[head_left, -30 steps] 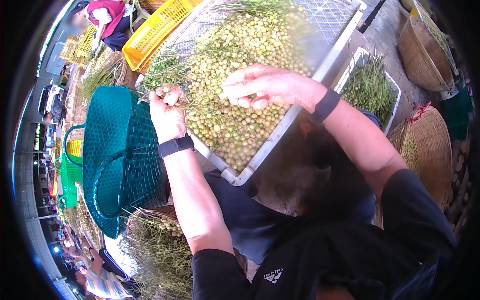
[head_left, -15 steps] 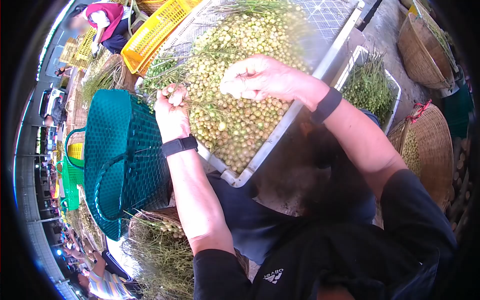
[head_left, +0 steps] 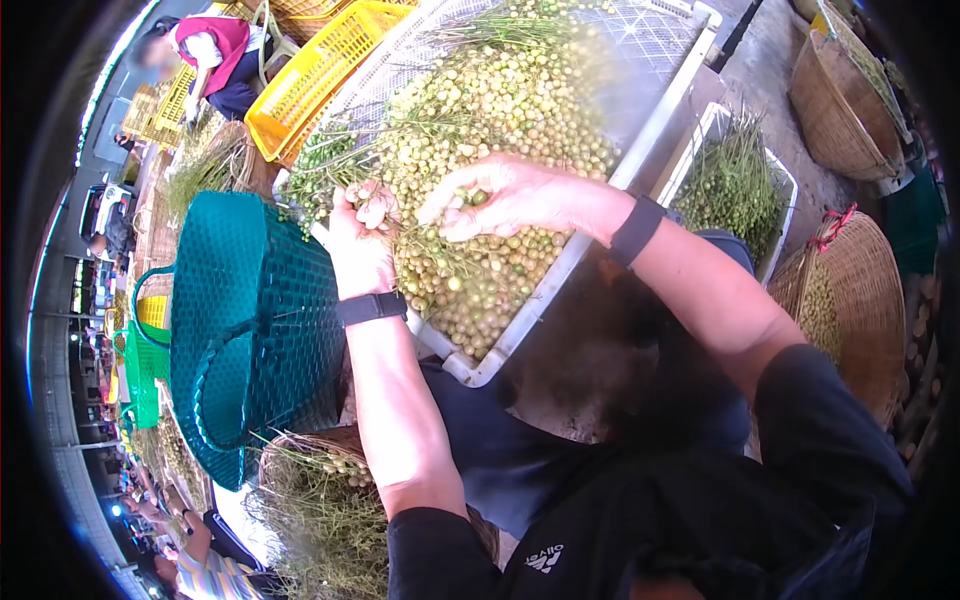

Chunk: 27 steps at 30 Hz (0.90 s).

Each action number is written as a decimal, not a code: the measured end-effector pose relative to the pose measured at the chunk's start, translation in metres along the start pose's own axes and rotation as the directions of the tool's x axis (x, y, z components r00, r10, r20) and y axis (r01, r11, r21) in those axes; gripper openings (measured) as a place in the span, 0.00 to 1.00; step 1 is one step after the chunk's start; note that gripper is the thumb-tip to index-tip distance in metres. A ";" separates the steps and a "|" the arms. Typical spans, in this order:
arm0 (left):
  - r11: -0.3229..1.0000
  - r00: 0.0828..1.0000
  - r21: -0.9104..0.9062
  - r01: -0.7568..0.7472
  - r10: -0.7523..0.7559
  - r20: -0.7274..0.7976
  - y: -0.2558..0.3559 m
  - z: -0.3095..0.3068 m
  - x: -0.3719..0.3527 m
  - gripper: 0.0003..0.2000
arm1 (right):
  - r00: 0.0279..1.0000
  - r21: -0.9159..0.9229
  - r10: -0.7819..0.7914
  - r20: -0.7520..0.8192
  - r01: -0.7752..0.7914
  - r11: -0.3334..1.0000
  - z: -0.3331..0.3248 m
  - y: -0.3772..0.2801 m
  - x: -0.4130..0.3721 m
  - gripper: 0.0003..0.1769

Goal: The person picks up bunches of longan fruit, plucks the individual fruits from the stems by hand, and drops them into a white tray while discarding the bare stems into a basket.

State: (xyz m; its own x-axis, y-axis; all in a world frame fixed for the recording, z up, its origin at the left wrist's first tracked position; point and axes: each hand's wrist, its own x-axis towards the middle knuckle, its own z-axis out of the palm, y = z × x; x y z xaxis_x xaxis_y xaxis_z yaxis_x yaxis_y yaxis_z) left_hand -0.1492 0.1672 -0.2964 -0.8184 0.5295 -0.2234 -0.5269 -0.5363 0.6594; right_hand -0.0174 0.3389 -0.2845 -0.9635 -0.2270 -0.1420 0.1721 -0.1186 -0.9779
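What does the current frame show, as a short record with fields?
Tray: white mesh, heaped with small round fruit and thin stems
Left hand: fingers curled above the heap; contents unclear
Right hand: green fruit at fingertips
Left side: teal woven basket, yellow crate
Right side: white crate of stemmed green fruit, wicker baskets
Background: co-worker in red vest

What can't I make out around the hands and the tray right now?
All in the head view:
- Left hand: its own curled fingers hide what it grips, if anything.
- Right hand: fingers and glare obscure its grip.
- Tray: far end cut off by the top edge.
- Fruit pile: upper right side blurred by a hazy patch.
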 end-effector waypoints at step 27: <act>0.888 0.996 -0.456 0.057 -0.084 -0.039 0.010 -0.003 0.009 0.16 | 0.999 -0.054 0.035 0.006 -0.034 0.998 -0.010 -0.006 -0.008 0.17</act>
State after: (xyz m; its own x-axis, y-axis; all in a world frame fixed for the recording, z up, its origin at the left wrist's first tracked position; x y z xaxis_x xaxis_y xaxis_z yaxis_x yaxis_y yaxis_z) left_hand -0.1631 0.1642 -0.2940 -0.7795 0.5468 -0.3057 -0.6194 -0.7455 0.2460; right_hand -0.0130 0.3514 -0.2795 -0.9557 -0.2367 -0.1749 0.1936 -0.0582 -0.9794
